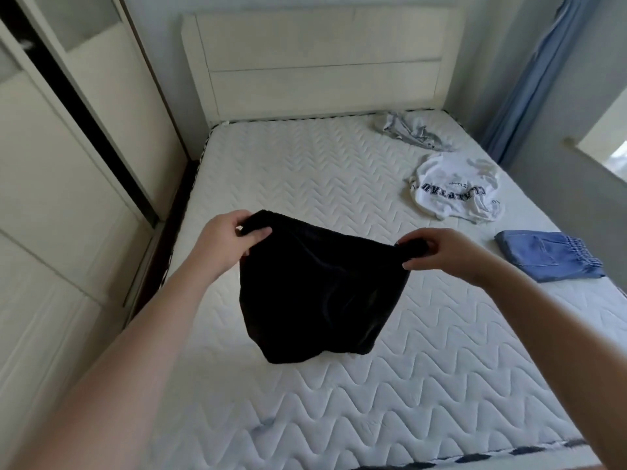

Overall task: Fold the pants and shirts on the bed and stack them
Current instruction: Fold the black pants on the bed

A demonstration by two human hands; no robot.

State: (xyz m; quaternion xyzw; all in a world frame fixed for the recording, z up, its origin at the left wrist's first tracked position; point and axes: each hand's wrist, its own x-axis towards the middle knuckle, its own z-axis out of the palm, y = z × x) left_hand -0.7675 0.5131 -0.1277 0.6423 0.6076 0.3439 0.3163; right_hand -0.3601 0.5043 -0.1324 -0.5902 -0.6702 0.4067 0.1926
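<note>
Over the mattress point(305, 171) | left hand point(220, 242) and right hand point(451, 252) pinch black shorts point(315, 293) by top corners | hem touching mattress

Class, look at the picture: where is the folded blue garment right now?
In the head view, the folded blue garment lies on the mattress near its right edge, just nearer than the crumpled white printed shirt and beside the right hand.

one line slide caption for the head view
Both hands, left and right, hold black shorts above the mattress.

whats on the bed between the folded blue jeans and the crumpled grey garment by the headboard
A crumpled white shirt with dark lettering lies between the jeans and the grey garment, seen in the head view.
</note>
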